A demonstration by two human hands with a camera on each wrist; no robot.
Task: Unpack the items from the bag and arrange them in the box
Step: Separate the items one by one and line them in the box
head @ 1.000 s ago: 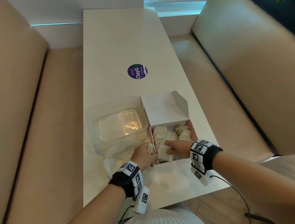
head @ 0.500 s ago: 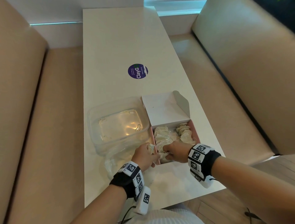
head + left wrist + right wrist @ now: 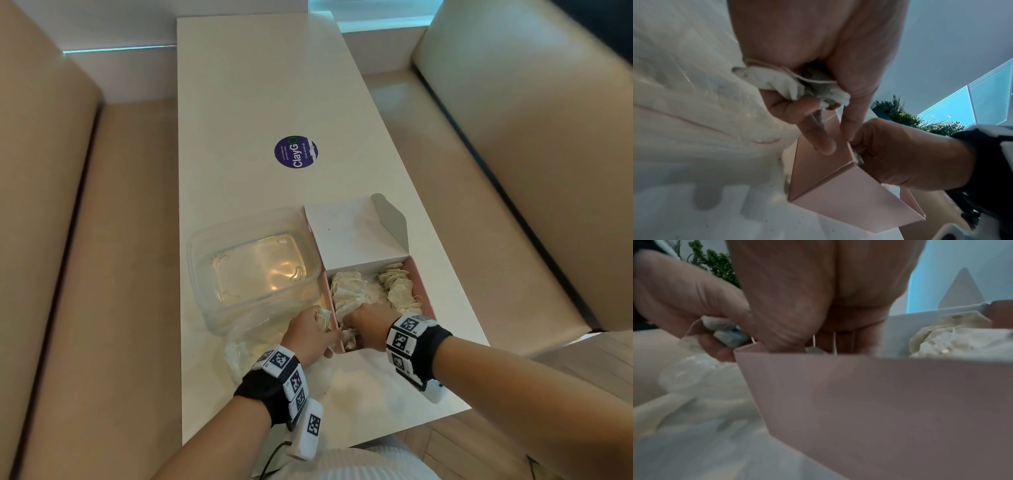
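Note:
A pink box [image 3: 425,291] with its white lid [image 3: 349,236] folded back stands on the table and holds two rows of tea bags [image 3: 349,291]. My right hand [image 3: 368,322] reaches down into the box's near left corner, fingers curled on a tea bag [image 3: 857,156]; the box wall [image 3: 879,402] hides the fingertips. Just left of the box, my left hand [image 3: 310,334] grips a bunch of tea bags [image 3: 789,84] with strings, while its fingertips [image 3: 826,146] touch the box's left wall [image 3: 828,178]. The crumpled clear bag [image 3: 246,346] lies under the left wrist.
A clear plastic tub [image 3: 253,263] stands against the box's left side. A purple round sticker [image 3: 296,152] is on the white table [image 3: 257,85] farther back. Beige benches run along both sides. The table's near edge [image 3: 342,442] is close behind my wrists.
My right hand has moved left and down with a tea bag into the box's near left corner. The left hand stays by the box wall with its bunch.

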